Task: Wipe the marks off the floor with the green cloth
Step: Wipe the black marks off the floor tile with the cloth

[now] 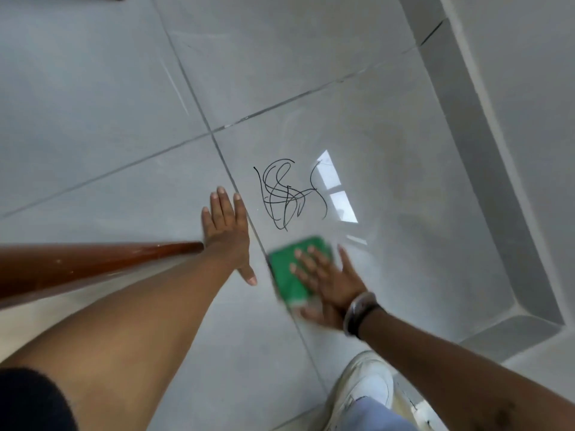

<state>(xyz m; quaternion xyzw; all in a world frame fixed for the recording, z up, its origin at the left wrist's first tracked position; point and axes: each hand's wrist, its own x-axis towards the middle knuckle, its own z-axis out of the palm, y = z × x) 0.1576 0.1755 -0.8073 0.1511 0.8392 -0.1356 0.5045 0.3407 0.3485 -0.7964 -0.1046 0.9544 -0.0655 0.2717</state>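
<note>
While the cloth (291, 275) blurs at its edges, it still reads as a flat green rectangle, folded, lying on the grey floor (102, 126) with one corner on the grout line (224, 157). The marks (287, 192) are thin black scribbled loops, whole and unsmudged, on the glossy tile just beyond the cloth, apart from it.

My right hand (326, 283) lies flat on the cloth with fingers spread wide, the fingertips on the green, the palm and thumb overhanging its near side onto bare tile. It presses rather than grips. A band (357, 312) sits on that wrist. My left hand (225, 231) is left of the cloth, across the grout line, palm down and fingers splayed on the floor, holding nothing; its thumb points toward the cloth without touching it.

Beyond the marks from the cloth, a bright window reflection (337, 188) shines on the tile, brushing the right end of the scribble. Left of the cloth, past my left hand, a brown wooden bar (93, 262) lies across the view, its end at my left wrist. Nearer to me than the cloth is my white shoe (364, 387). Far right of the cloth a grey skirting (473, 144) edges the floor under the wall. Nothing lies between cloth and marks.
</note>
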